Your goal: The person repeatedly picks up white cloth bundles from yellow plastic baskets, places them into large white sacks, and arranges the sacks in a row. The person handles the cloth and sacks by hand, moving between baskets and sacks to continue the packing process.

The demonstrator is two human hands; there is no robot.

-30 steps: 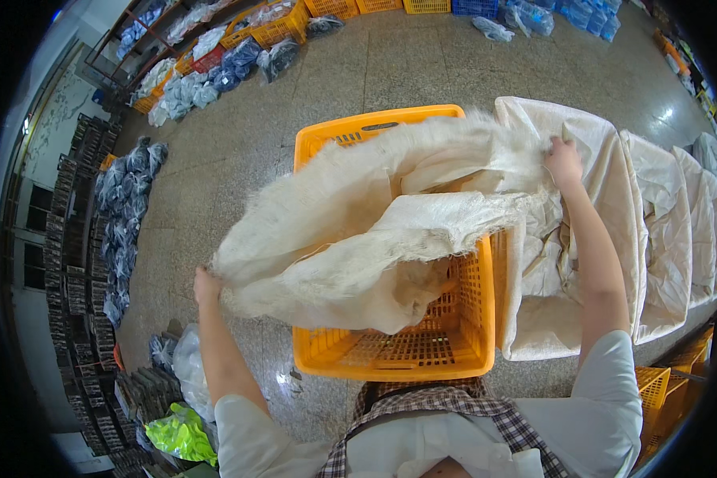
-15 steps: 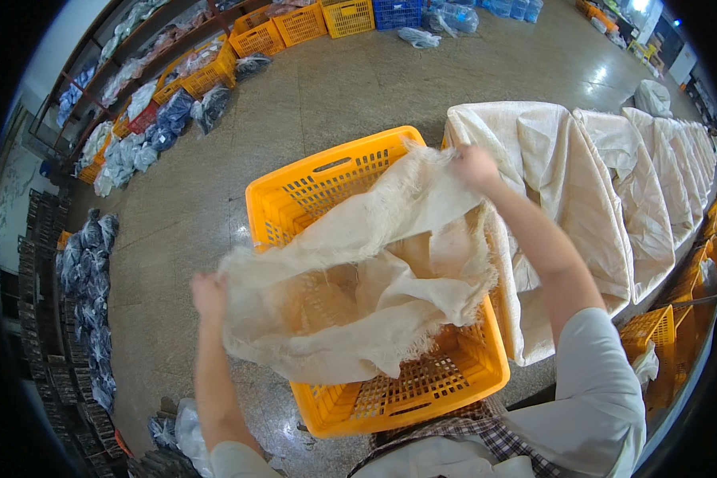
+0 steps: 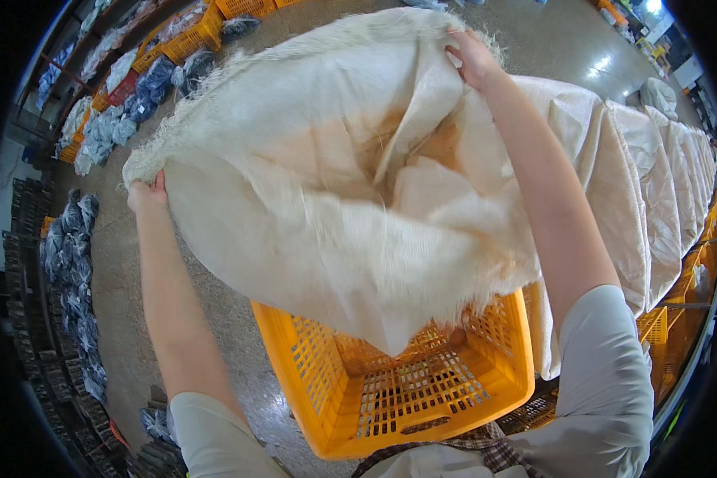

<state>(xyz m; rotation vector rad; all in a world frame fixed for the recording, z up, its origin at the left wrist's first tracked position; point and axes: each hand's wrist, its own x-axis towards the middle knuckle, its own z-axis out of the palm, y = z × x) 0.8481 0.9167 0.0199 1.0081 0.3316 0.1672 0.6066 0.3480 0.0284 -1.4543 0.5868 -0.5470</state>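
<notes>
Raised since before, woven sack (image 3: 334, 199) now spread wide over orange crate (image 3: 398, 382), left hand (image 3: 146, 193) and right hand (image 3: 474, 57) fingers clamped on its rim; lining looks unfinished.

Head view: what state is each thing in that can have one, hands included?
Woven sack: held up, mouth spread open over the crate.
Orange crate: upright on the floor, visible part empty.
Left hand: fingers shut on the sack's frayed edge.
Right hand: fingers shut on the opposite edge.
Lined crates: draped with sacks.
</notes>
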